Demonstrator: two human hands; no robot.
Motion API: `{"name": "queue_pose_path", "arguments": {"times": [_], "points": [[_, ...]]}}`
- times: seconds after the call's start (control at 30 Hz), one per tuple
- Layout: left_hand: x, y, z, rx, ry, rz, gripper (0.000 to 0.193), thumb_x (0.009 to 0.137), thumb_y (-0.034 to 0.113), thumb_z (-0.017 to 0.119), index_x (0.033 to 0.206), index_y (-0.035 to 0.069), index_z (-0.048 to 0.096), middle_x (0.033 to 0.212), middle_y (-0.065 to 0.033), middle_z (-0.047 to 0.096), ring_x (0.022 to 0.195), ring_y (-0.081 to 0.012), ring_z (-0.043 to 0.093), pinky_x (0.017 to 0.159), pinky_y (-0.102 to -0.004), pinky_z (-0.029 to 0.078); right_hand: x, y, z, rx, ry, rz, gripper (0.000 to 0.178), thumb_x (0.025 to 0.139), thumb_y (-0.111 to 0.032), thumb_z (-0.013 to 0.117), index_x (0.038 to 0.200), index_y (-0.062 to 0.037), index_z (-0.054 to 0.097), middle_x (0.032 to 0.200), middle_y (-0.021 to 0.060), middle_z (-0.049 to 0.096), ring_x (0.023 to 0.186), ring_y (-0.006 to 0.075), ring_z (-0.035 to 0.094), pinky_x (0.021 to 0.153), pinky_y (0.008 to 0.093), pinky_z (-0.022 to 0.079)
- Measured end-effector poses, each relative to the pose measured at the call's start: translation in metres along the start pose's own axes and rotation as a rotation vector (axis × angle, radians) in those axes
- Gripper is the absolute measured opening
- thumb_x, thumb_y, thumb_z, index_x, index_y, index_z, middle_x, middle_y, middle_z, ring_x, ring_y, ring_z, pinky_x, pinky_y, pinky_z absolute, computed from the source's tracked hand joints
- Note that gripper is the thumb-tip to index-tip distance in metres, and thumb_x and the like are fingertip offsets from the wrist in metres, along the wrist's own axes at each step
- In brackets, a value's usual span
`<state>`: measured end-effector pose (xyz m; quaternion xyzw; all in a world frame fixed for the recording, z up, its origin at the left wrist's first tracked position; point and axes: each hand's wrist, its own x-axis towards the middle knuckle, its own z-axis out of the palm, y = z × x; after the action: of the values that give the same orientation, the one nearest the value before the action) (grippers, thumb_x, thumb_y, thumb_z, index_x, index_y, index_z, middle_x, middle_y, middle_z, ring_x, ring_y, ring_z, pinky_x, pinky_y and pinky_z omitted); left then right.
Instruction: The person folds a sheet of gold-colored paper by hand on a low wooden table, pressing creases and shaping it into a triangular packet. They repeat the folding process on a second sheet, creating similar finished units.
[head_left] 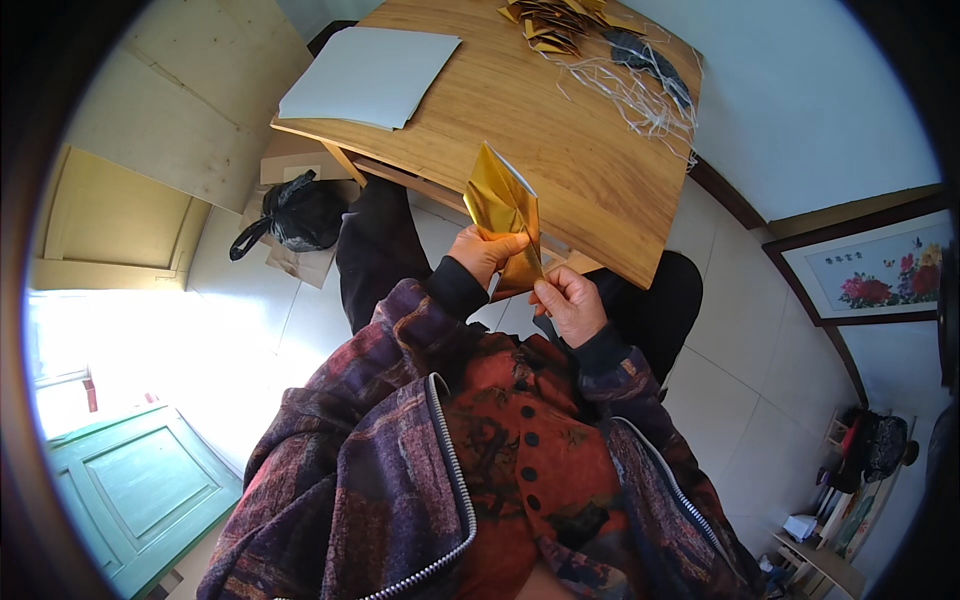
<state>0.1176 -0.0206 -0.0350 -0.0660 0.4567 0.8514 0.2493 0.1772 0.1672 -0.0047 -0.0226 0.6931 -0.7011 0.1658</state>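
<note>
A sheet of gold foil paper (503,197), partly folded and creased, is held up in front of the table's near edge. Its upper end comes to a point, and a pale edge shows along its right side. My left hand (482,252) grips the paper's left side, the thumb lying across its front. Lower down on the right, my right hand (570,304) pinches the edge of the same paper between thumb and fingertips. The part of the sheet behind my left fingers is hidden.
The wooden table (480,85) bears a stack of white sheets (370,77) at left. A pile of folded gold paper pieces (553,22) lies at far right, near tangled white strings (640,105) and a dark grey cloth-like piece (648,62). On the floor sits a black plastic bag (303,214).
</note>
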Motion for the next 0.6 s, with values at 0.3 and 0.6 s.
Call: {"name": "queue_pose_path", "arguments": {"times": [0.3, 0.6], "points": [[-0.009, 0.008, 0.017, 0.022, 0.016, 0.05, 0.015, 0.084, 0.007, 0.072, 0.096, 0.0, 0.067, 0.08, -0.0036, 0.067, 0.067, -0.0131, 0.061, 0.062, -0.027, 0.049, 0.001, -0.005, -0.011, 0.298, -0.027, 0.093, 0.029, 0.099, -0.035, 0.054, 0.098, -0.0059, 0.06, 0.083, -0.0012, 0.062, 0.072, 0.0058, 0.056, 0.064, 0.0195, 0.043], [-0.024, 0.014, 0.033, 0.258, -0.103, -0.001, 0.014, 0.077, -0.002, 0.065, 0.09, -0.002, 0.07, 0.083, -0.0069, 0.07, 0.069, -0.0105, 0.064, 0.061, -0.0255, 0.049, 0.006, -0.001, -0.008, 0.274, -0.046, -0.078, 0.022, 0.096, -0.026, 0.062, 0.087, -0.0061, 0.059, 0.075, -0.005, 0.057, 0.065, 0.0034, 0.045, 0.061, 0.0195, 0.038]]}}
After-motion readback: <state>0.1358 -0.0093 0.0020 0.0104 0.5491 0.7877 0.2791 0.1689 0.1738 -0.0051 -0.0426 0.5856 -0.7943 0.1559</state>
